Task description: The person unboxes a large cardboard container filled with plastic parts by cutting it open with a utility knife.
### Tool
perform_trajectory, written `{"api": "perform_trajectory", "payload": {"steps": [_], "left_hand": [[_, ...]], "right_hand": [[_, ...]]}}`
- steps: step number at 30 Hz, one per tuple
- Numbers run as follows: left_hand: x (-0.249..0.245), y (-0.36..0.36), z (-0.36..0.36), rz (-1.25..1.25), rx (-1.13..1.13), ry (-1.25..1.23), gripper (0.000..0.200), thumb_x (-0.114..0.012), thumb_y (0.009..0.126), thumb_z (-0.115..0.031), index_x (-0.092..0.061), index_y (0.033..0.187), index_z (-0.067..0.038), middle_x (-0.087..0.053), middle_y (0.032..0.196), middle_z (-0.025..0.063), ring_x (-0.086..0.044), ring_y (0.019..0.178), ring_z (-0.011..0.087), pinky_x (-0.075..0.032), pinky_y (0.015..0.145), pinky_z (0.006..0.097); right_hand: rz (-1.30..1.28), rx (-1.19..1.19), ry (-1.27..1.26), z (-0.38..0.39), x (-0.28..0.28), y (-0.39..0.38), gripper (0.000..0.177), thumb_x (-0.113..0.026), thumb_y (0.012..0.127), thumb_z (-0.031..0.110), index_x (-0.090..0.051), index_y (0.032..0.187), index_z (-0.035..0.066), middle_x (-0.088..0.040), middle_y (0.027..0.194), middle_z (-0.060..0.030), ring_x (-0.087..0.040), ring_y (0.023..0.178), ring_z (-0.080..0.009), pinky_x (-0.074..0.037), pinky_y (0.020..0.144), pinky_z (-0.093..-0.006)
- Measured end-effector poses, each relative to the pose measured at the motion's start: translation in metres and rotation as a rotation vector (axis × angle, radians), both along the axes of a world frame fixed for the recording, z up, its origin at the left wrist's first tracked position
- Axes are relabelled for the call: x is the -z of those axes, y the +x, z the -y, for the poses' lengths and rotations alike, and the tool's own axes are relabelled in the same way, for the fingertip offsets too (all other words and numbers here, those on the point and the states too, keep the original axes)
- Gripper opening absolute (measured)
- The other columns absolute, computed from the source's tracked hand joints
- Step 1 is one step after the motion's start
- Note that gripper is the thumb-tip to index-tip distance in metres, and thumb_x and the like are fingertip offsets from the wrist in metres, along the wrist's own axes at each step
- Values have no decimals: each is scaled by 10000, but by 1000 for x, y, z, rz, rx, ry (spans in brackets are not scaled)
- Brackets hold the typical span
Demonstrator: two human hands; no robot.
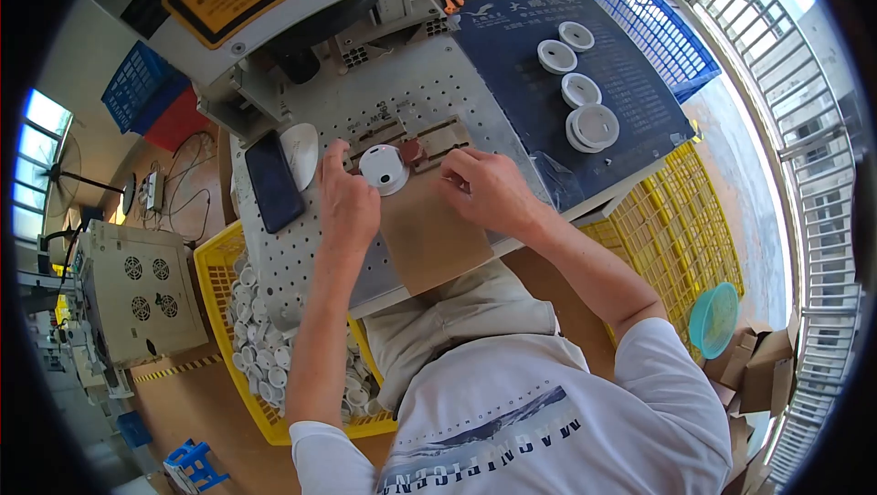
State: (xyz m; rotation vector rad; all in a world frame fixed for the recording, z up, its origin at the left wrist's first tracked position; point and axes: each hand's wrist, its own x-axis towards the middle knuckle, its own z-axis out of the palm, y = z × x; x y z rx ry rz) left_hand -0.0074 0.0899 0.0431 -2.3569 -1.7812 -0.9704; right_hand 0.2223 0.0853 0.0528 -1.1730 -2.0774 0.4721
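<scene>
Two digits of the left hand (349,207), thumb and forefinger, were spread beside the white round piece (376,166), likely to steady its edge. The right hand's (493,189) fingers curled inward; whether they pinched anything, I could not tell. The piece sat against the reddish block (414,150), which probably fixed its position. Brown sheeting (434,239) lay nearest the body, perhaps shielding the perforated metal table (343,276). Farther right, white round parts (596,127) stood within reach on the dark panel (548,116).
</scene>
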Motion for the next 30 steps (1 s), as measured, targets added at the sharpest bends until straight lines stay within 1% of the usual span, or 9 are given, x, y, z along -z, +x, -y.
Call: {"api": "perform_trajectory", "payload": {"steps": [2,4,6,11,18,22,25,27,30], "left_hand": [[17,32,-14,-93,78,-11,79,-595,680,42,-667,685,76,-509,1253,251,-457,1171,393,-385,988,433],[29,47,-19,-405,100,18,96,-648,663,-16,-669,667,77,-489,1250,282,-481,1114,367,-409,929,440],[33,49,-11,-428,140,11,117,-669,655,-58,-672,658,59,-484,1218,294,-490,1069,359,-420,882,433],[28,35,52,-288,241,-42,68,-668,590,-1,-674,654,21,-498,1179,250,-489,1027,392,-429,889,461],[37,-15,90,-147,123,44,93,-648,570,29,-603,647,55,-487,1180,228,-487,1027,405,-439,884,462],[38,-15,93,-77,58,0,101,-632,578,37,-601,671,60,-490,1176,222,-484,1020,405,-432,885,473],[34,-15,94,-70,78,-6,103,-618,590,45,-604,690,63,-491,1177,221,-484,1015,406,-430,888,474],[35,-15,94,-71,69,-12,101,-610,595,48,-604,694,65,-490,1179,223,-484,1012,407,-429,889,473],[45,-17,94,-26,14,-47,60,-608,586,47,-588,640,63,-489,1179,225,-480,1006,403,-430,879,468]], "right_hand": [[-69,154,-1,-3,-16,38,169,-669,833,187,-574,814,48,-628,772,-120,-621,656,-327,-488,580,-397],[111,447,9,-22,-35,81,221,-677,832,240,-588,832,37,-635,791,-114,-637,716,-317,-486,627,-419],[359,595,125,-52,-35,127,317,-687,823,304,-618,991,44,-657,882,-131,-645,813,-346,-497,697,-459],[655,672,-447,-111,-49,159,771,-762,672,596,-573,1150,22,-660,1104,-193,-640,1056,-322,-506,876,-416],[647,621,-236,-147,-27,148,846,-753,661,623,-564,1204,4,-666,1114,-186,-637,1074,-329,-498,891,-422],[805,626,-504,-136,-56,146,830,-752,665,612,-606,1205,-1,-666,1145,-176,-638,1077,-315,-491,911,-432],[898,532,-560,-133,-51,154,758,-755,678,539,-615,1197,5,-667,1144,-183,-638,1074,-320,-487,927,-423],[886,520,-433,-124,-68,151,676,-751,690,430,-616,1215,26,-659,1154,-201,-634,1077,-331,-487,937,-410],[438,379,-162,-85,-90,110,625,-728,721,332,-592,1255,37,-677,1075,-195,-649,1032,-316,-489,931,-390]]}}
